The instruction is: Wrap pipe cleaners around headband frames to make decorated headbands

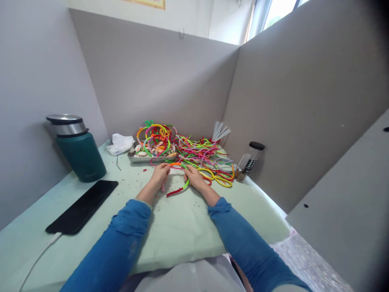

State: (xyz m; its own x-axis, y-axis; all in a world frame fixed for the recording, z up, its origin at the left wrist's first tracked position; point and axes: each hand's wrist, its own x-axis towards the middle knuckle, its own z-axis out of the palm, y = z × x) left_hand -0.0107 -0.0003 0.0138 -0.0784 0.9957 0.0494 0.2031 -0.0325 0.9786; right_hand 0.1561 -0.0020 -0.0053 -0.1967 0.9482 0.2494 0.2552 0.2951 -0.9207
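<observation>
Both hands hold a curved strip of pipe cleaner (175, 164) whose colour runs from orange to green to dark red. Its orange stretch spans the gap between the hands. My left hand (161, 174) is closed on one end, and a pink piece hangs below its fingers. Fingers of my right hand (193, 177) pinch the green part, while the dark red tail curls down toward the table. Just beyond the hands lies a heap of loose pipe cleaners (200, 148) in many colours. Yellow loops (223, 181) rest to the right of my right hand.
A metal tray (152, 159) holds shells and several looped pipe-cleaner shapes (156, 136). At left stand a teal bottle (80, 154), a black phone (83, 207) with a white cable, and a white tissue pack (120, 144). Near the right partition are a jar (251, 160) and translucent sticks (219, 132).
</observation>
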